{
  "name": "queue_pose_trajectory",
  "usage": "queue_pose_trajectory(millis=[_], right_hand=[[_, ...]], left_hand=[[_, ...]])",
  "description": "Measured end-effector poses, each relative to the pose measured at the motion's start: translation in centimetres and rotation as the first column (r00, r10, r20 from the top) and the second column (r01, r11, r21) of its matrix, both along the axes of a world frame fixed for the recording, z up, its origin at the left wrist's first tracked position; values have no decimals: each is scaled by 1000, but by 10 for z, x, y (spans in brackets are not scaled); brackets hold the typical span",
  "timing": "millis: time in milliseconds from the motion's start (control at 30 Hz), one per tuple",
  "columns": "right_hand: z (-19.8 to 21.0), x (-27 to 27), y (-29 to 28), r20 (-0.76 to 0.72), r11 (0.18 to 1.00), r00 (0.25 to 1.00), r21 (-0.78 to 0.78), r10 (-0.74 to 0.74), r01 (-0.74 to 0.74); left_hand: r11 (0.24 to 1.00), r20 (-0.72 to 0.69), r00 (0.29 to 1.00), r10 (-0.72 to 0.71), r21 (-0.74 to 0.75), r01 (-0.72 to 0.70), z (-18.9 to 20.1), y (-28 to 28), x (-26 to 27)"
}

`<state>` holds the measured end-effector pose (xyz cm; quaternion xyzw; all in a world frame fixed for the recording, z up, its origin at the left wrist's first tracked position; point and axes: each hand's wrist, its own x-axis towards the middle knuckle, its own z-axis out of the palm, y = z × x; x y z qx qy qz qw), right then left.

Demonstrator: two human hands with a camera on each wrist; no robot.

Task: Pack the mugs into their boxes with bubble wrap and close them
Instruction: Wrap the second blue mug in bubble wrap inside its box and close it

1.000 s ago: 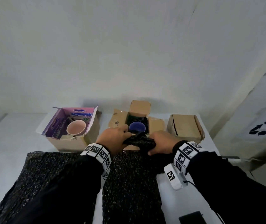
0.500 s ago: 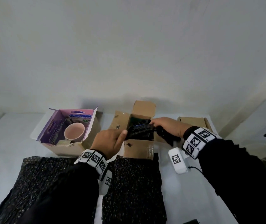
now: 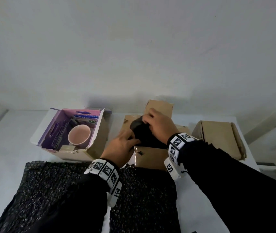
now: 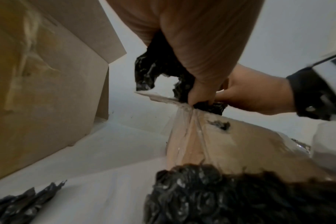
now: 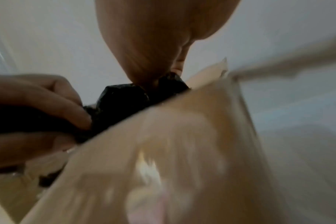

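- White table (image 3: 8,148) against a plain wall: both hands stuff black bubble wrap (image 3: 144,135) into the middle box (image 3: 150,158).
- Left hand (image 3: 118,150) and right hand (image 3: 160,126) pinch the wad; flaps come next.
- Left of it, the pink mug (image 3: 79,137) waits unwrapped; right, a closed box (image 3: 221,140).

White table (image 3: 8,148) held three boxes in a row along the back — purple-lined open one (image 3: 98,145) on the left, open brown one (image 3: 150,157) in the middle, closed one (image 3: 221,138) on the right. Two black bubble wrap sheets (image 3: 50,185) lay flat in front.
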<state>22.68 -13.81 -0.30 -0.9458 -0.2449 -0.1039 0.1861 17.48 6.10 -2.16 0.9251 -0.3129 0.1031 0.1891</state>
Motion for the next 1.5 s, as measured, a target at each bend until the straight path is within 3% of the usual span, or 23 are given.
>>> queue_pose_trajectory(millis=[133, 333, 467, 533, 633, 733, 900, 1000, 1067, 1133, 1233, 1300, 1500], right_hand=[[-26, 7, -3, -95, 996, 995, -92, 8, -17], [-29, 9, -6, -226, 976, 973, -200, 38, -85], [-34, 13, -4, -220, 931, 975, -344, 43, -119], [-33, 14, -4, -212, 945, 977, -313, 23, -90], [-29, 9, -6, -80, 992, 997, -128, 11, -21], [-32, 6, -8, -55, 985, 989, -96, 140, -145], [-29, 10, -8, -202, 911, 959, -322, 201, -259], [-29, 7, -5, -187, 889, 969, -398, 161, -225], [-29, 4, -5, -165, 927, 976, -325, 140, -188], [-30, 1, -10, -136, 982, 984, -135, 114, -133], [-33, -9, -16, -161, 993, 982, 83, 100, -88], [-35, -15, -19, -177, 992, 978, 79, 107, -94], [-35, -18, -28, -217, 981, 969, -128, 117, -147]], left_hand=[[1000, 29, 1000, -9, 18, 8, 2, -3, 0], [995, 39, 999, -1, 98, -3, 3, -8, 2], [998, 20, 1000, -6, 55, 5, 3, -18, 0], [997, 38, 999, 8, 80, -11, 2, -19, 2], [991, 63, 995, 76, 105, -83, -2, -17, 3], [991, 51, 991, 126, 36, -128, -6, -17, 4], [961, 135, 959, 249, 88, -262, -1, -18, -2], [936, 151, 940, 307, 132, -327, 1, -18, -3], [938, 168, 939, 300, 130, -323, 2, -18, -1], [946, 169, 941, 295, 86, -312, 2, -19, 1], [938, 62, 936, 347, -9, -347, 4, -18, 6], [937, 14, 937, 348, -23, -348, 3, -20, 8], [961, 42, 963, 267, 61, -269, 0, -24, 2]])
